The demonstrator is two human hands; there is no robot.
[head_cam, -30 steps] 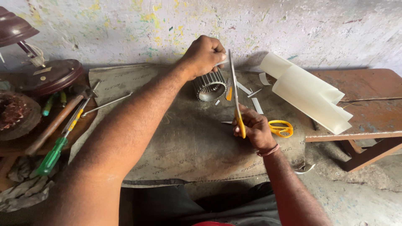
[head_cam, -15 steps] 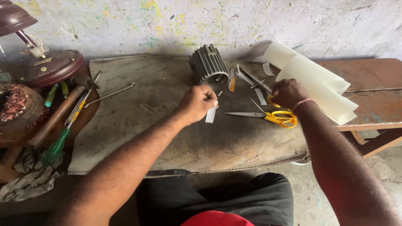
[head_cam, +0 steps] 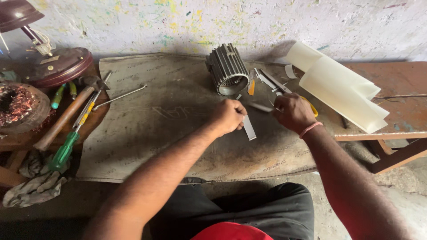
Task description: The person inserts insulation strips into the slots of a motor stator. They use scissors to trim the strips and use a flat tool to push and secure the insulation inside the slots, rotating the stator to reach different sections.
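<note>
My left hand (head_cam: 229, 116) rests on the grey mat (head_cam: 155, 133) and pinches a short white paper strip (head_cam: 249, 128) that points down to the right. My right hand (head_cam: 291, 112) lies just to its right, closed over yellow-handled scissors (head_cam: 312, 106). The scissor blades (head_cam: 261, 106) stick out to the left towards the strip. Behind both hands a ribbed grey metal cylinder (head_cam: 227, 70), a motor housing, lies on its side with its open end facing me. Several small paper offcuts and metal strips (head_cam: 269, 82) lie beside it.
A roll of white sheet (head_cam: 340, 91) lies on the brown bench (head_cam: 400, 111) at the right. At the left are a hammer (head_cam: 66, 116), a green screwdriver (head_cam: 64, 151), a copper winding (head_cam: 18, 104), a brown domed cover (head_cam: 58, 66), a rag (head_cam: 35, 186) and a thin metal rod (head_cam: 120, 97).
My left hand has come down from near the wall to the mat, holding a short strip. My right hand has lowered the scissors onto the mat to the right of the cylinder.
</note>
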